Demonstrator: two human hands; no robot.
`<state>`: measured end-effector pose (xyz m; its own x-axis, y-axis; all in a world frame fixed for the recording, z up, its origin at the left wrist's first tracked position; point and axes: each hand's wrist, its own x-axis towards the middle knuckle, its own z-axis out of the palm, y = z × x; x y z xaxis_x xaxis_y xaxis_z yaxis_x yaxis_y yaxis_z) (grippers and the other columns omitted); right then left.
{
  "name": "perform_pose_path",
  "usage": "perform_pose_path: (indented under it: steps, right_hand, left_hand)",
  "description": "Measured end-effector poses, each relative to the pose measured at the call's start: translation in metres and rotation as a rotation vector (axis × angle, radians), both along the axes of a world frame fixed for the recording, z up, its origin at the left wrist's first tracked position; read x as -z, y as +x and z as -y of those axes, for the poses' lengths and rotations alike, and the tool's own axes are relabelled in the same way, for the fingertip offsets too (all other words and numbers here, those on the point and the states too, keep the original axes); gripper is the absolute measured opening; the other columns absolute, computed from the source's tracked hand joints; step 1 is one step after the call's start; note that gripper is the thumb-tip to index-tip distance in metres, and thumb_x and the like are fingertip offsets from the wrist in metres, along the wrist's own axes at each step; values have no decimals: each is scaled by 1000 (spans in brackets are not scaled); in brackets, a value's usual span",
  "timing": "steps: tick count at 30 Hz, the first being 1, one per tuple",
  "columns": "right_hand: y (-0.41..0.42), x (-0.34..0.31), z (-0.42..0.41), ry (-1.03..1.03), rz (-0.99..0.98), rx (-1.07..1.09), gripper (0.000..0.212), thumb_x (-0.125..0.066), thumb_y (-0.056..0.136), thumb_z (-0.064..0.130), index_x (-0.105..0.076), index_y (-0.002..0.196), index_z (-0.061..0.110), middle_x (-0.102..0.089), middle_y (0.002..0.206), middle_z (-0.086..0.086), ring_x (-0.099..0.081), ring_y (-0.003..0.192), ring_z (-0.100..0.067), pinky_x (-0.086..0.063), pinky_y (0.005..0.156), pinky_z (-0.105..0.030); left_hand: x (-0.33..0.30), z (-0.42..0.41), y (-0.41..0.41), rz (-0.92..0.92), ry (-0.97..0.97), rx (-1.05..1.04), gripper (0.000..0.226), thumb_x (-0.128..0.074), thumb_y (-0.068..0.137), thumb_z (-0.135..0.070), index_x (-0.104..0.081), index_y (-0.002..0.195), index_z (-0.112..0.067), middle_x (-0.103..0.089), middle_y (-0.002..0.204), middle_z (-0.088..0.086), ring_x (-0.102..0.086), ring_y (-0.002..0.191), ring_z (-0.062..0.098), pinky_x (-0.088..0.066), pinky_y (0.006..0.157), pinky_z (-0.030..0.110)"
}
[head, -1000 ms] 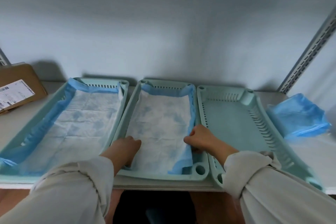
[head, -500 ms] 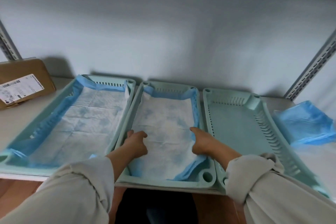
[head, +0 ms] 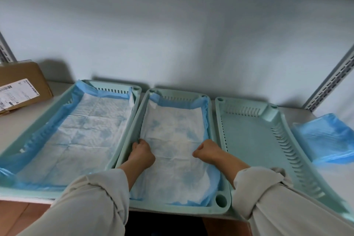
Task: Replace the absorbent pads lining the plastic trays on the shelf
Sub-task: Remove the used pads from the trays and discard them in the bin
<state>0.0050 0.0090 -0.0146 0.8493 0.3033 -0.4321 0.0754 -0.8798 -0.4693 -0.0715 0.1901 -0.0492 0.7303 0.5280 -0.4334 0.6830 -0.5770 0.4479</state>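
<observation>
Head view: left hand (head: 142,151) and right hand (head: 207,151), fingers curled, press the absorbent pad (head: 173,140) into the middle tray (head: 193,210), probably seating its edges.

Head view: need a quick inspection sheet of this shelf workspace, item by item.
Surface: pale shelf carrying three mint trays side by side.
Job's things: left tray lined with a blue-edged pad; middle tray holds a pad, its near edge rumpled; right tray bare, no pad.
Clutter: cardboard box with a label at far left; folded blue pads lying right of the trays.
Grippers: left hand and right hand rest on the middle pad with fingers curled; whether either has a grip on it cannot be told.
Cables: nothing seen.
Surroundings: plain wall behind; slotted metal upright at right.
</observation>
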Motion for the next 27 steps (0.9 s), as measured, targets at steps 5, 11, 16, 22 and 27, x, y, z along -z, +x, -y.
perform_pose_path:
  steps: [5,11,16,22,27]
  right_hand:
    - [13,1,-5,-17,15,-26,24,-57,88,13,-66,104,-1,-66,107,-16,-63,99,-27,-48,89,-33]
    - [22,-4,1,-338,426,-144,25,-44,93,15,-53,115,8,-60,116,-10,-59,106,-28,-44,80,-31]
    - [34,0,-6,-455,537,-201,26,-48,94,14,-55,118,11,-63,115,-8,-62,104,-26,-47,80,-31]
    - [34,6,-4,-470,536,-243,28,-41,92,5,-52,118,10,-61,118,-9,-61,108,-28,-46,85,-33]
    - [36,1,1,-289,476,-121,41,-43,90,14,-41,131,17,-59,120,-8,-59,107,-28,-45,82,-32]
  left_hand:
    - [4,-5,18,195,-246,-170,35,-56,90,-15,-52,116,7,-60,89,16,-62,91,33,-52,79,37]
    - [-13,-16,29,265,-145,-129,34,-58,91,-37,-63,73,-8,-64,78,12,-64,88,32,-43,70,28]
    - [-13,-16,37,226,-26,-85,30,-51,92,-35,-64,95,-8,-65,102,10,-61,98,28,-48,86,33]
    - [-13,-18,39,263,-78,-113,25,-51,93,-30,-46,110,-12,-60,106,7,-68,88,29,-53,88,39]
    - [-15,-22,44,305,-152,-198,38,-54,91,-22,-42,126,-13,-60,120,17,-62,106,37,-50,95,45]
